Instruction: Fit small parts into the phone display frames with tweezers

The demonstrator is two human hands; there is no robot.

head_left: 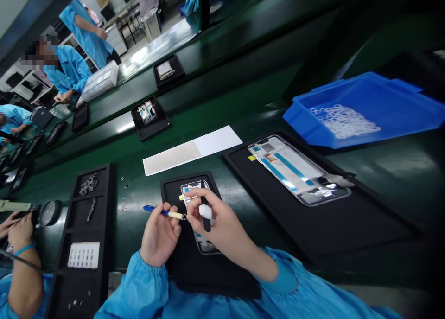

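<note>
My left hand (160, 238) is closed around a pen-like tool (176, 214) with a blue end and a cream end. A small dark part sits at the cream tip. There, the thumb and a finger of my right hand (222, 221) pinch close to or on it. Tucked in my right hand is a thin black tool (207, 224) with a white wrapping; its kind is not clear. Below both hands, a phone frame (205, 249) with a yellow tab lies on a black tray (222, 277), partly hidden by my right hand.
To the right, a larger black tray (347, 235) bears another phone frame (285, 168). Behind it stands a blue bin (392, 101) of small clear pieces. A white strip (219, 143) lies ahead. On the left are a divided black tray (107, 217) and a co-worker's hands (21, 228).
</note>
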